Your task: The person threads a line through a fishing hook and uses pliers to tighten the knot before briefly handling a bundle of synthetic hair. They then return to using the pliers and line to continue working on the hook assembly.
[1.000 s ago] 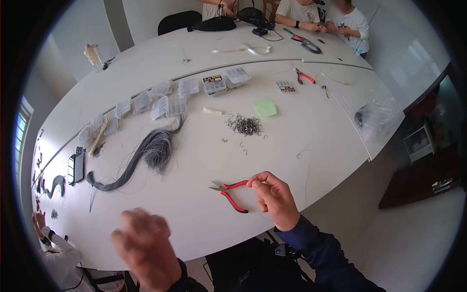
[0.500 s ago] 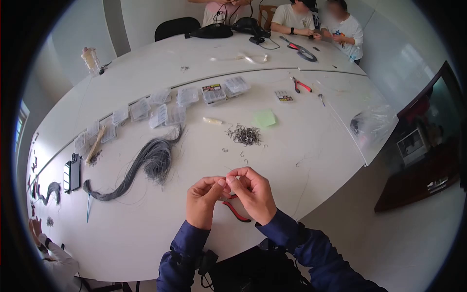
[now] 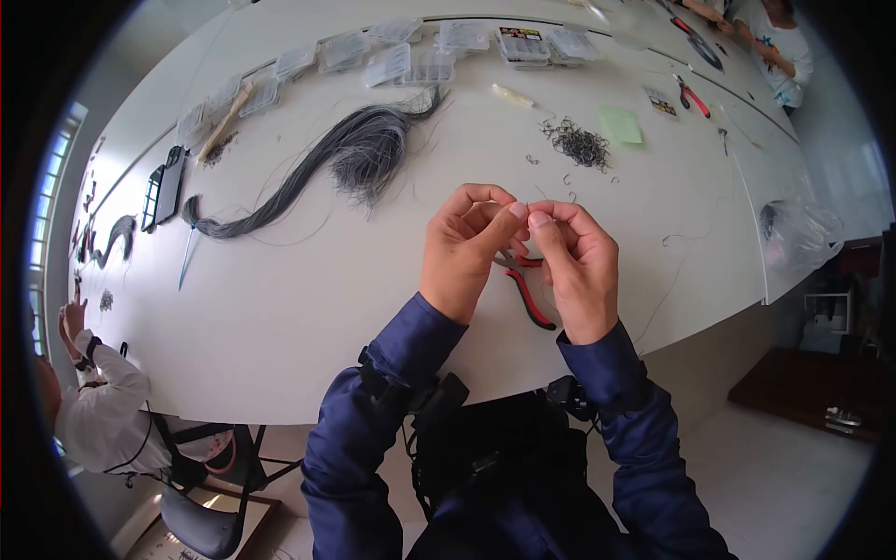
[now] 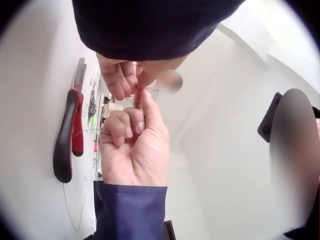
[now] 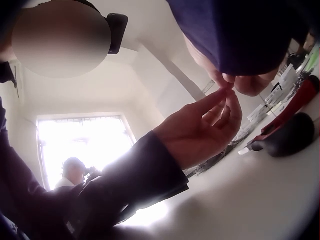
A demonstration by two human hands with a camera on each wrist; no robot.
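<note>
My left hand [image 3: 457, 257] and right hand [image 3: 586, 271] meet fingertip to fingertip above the table. Between thumb and forefinger, each pinches a fine strand of fishing line [image 3: 539, 192], a short end of which sticks up past the fingertips. Whether a hook is held there too, I cannot tell. More line trails from the right hand past the pliers in the left wrist view. Those red-and-black pliers [image 3: 532, 301] lie on the table beneath the hands, partly covered by them. Beyond the fingers is a heap of dark fish hooks [image 3: 579, 145], with several loose ones nearby.
A grey bundle of line [image 3: 317, 168] stretches across the table to the left. Clear plastic boxes [image 3: 387, 65] line the back. A green paper [image 3: 621, 125] and a second pair of pliers [image 3: 693, 97] lie at right. Another person [image 3: 103, 401] sits at far left.
My left hand has come in from the left and joined the right hand's fingertips. The head view has tilted down, and both hands now sit over the pliers, covering part of them.
</note>
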